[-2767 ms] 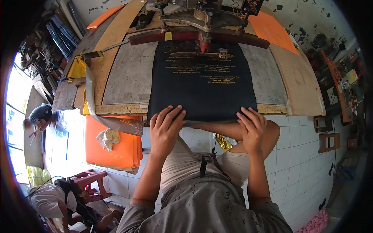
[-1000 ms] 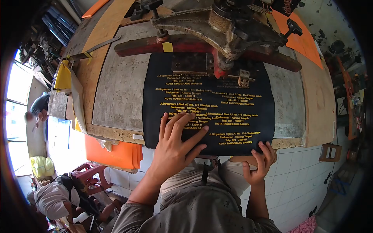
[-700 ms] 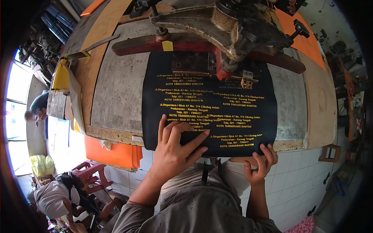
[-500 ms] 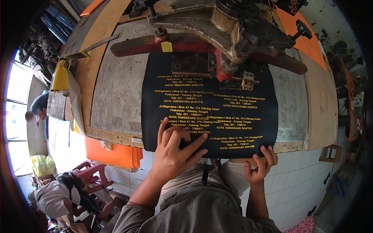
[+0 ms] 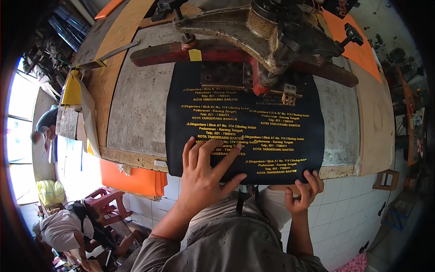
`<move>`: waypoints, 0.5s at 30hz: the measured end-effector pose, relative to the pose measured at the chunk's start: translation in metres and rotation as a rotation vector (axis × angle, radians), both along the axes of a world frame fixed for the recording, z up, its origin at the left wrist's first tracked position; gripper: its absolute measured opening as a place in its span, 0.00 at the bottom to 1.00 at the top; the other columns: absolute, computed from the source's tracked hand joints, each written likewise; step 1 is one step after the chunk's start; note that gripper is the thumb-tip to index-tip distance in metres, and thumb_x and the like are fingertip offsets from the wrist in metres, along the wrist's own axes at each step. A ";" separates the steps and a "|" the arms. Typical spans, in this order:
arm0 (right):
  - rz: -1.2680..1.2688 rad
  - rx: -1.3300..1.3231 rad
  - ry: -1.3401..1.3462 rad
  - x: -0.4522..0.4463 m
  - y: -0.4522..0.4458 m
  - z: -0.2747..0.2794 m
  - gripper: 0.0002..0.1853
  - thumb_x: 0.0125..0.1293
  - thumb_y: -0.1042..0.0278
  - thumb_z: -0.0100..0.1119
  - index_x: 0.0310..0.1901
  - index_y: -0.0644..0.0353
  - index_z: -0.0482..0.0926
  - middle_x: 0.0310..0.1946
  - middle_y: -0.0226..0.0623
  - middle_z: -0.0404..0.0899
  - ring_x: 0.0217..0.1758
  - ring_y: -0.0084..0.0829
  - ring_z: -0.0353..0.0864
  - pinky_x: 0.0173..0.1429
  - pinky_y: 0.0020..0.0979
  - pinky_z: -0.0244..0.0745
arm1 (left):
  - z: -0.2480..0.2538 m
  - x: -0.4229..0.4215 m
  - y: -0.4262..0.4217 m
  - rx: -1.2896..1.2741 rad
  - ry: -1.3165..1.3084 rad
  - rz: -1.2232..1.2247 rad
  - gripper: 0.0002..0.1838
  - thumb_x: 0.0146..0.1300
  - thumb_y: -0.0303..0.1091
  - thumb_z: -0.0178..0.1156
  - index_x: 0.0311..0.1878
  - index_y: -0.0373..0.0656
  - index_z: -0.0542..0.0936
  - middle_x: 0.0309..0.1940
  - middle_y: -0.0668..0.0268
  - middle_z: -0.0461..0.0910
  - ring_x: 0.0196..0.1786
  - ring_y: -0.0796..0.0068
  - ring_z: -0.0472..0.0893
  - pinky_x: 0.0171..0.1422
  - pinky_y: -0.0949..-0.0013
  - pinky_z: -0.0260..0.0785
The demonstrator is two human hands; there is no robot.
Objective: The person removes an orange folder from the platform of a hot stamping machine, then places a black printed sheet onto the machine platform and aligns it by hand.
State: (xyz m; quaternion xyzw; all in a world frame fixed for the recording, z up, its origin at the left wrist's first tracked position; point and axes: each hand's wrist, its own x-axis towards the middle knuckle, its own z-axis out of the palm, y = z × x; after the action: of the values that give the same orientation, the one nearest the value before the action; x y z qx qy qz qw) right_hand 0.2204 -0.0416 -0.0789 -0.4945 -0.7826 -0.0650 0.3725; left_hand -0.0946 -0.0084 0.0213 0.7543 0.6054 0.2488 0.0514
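A black sheet (image 5: pixel 213 167) with several blocks of gold address lettering lies on the grey board, its near edge reaching past the table edge. My left hand (image 5: pixel 202 174) rests on the sheet's lower left, fingers spread over the lettering and partly hiding it. At the near right corner, the fingertips of my right hand (image 5: pixel 304 192) touch the sheet. Its fingers are bent and its thumb stands apart below the edge. Over the sheet's far part is a heavy press (image 5: pixel 267 31) with a red bar (image 5: pixel 213 51) and a dark metal plate (image 5: pixel 223 75).
The grey board (image 5: pixel 140 95) lies on a wooden table. On the left are a metal ruler (image 5: pixel 118 51) and yellow tape (image 5: pixel 71 89). Orange sheets (image 5: pixel 131 177) hang under the near edge. A red stool (image 5: pixel 106 204) and another person (image 5: pixel 63 229) are at lower left.
My left hand's fingers have straightened, and its index finger and thumb have shifted on the sheet. The right hand, the sheet and the press look unchanged.
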 end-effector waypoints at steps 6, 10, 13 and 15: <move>-0.012 -0.004 0.001 0.000 0.000 0.002 0.17 0.73 0.48 0.67 0.58 0.42 0.80 0.68 0.34 0.77 0.76 0.46 0.69 0.76 0.52 0.62 | 0.014 0.014 0.013 -0.167 0.006 0.092 0.38 0.61 0.58 0.74 0.71 0.47 0.81 0.55 0.58 0.70 0.64 0.55 0.70 0.77 0.45 0.57; -0.015 -0.025 -0.006 -0.001 -0.001 0.006 0.17 0.72 0.48 0.67 0.56 0.43 0.81 0.68 0.34 0.77 0.76 0.47 0.70 0.76 0.52 0.62 | 0.016 0.025 0.030 -0.148 -0.010 0.155 0.42 0.63 0.58 0.73 0.74 0.42 0.77 0.61 0.52 0.69 0.67 0.49 0.69 0.77 0.44 0.57; -0.015 -0.040 -0.013 0.000 -0.003 0.007 0.16 0.72 0.49 0.68 0.55 0.44 0.81 0.68 0.35 0.77 0.76 0.47 0.69 0.76 0.51 0.62 | 0.007 0.031 0.040 -0.031 0.015 0.116 0.42 0.65 0.56 0.71 0.76 0.41 0.74 0.70 0.46 0.66 0.72 0.43 0.66 0.79 0.42 0.55; -0.014 -0.047 -0.015 0.000 -0.002 0.006 0.15 0.72 0.50 0.68 0.54 0.45 0.81 0.68 0.35 0.78 0.76 0.47 0.69 0.76 0.51 0.63 | 0.004 0.033 0.045 -0.049 0.021 0.041 0.41 0.67 0.55 0.69 0.78 0.43 0.72 0.76 0.42 0.63 0.76 0.39 0.63 0.80 0.39 0.53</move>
State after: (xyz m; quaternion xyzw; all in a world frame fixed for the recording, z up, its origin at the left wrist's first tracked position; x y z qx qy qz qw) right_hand 0.2202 -0.0441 -0.0724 -0.5080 -0.7834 -0.0529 0.3542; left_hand -0.0617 0.0365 0.0256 0.7428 0.6271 0.2271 0.0583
